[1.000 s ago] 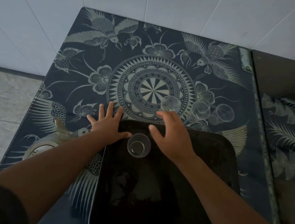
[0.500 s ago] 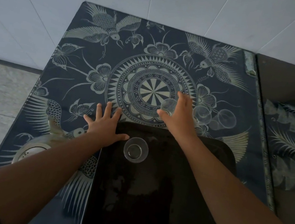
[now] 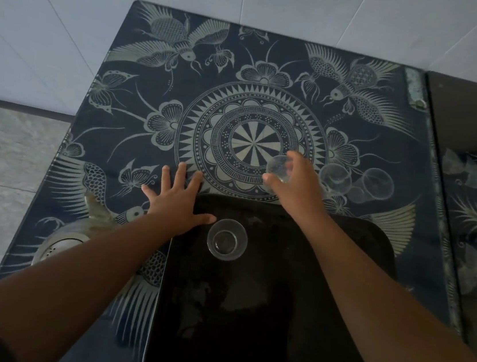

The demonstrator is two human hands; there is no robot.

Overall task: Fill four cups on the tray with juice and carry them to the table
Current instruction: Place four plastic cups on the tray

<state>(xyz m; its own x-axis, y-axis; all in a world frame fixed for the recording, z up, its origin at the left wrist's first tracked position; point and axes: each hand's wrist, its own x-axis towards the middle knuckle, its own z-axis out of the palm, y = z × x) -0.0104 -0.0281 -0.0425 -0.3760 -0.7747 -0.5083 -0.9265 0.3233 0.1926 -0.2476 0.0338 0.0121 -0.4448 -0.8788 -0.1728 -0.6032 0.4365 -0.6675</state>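
A black tray [image 3: 268, 320] lies on the patterned dark-blue table at the near edge. One clear empty cup [image 3: 227, 239] stands upright on the tray's far left part. My right hand [image 3: 297, 182] is closed around a second clear cup [image 3: 278, 167] just beyond the tray's far rim. Two more clear cups [image 3: 335, 177] [image 3: 376, 187] stand on the table to its right. My left hand [image 3: 179, 200] rests flat, fingers spread, on the table at the tray's far left corner, thumb on the rim.
A metal kettle or pot [image 3: 64, 240] with a lid sits at the table's left edge, partly hidden by my left forearm. White tiled walls stand behind the table. A second dark surface [image 3: 476, 144] adjoins on the right.
My right hand reached forward off the tray and closed around the clear cup beyond the rim. My left hand stayed flat at the tray's corner.
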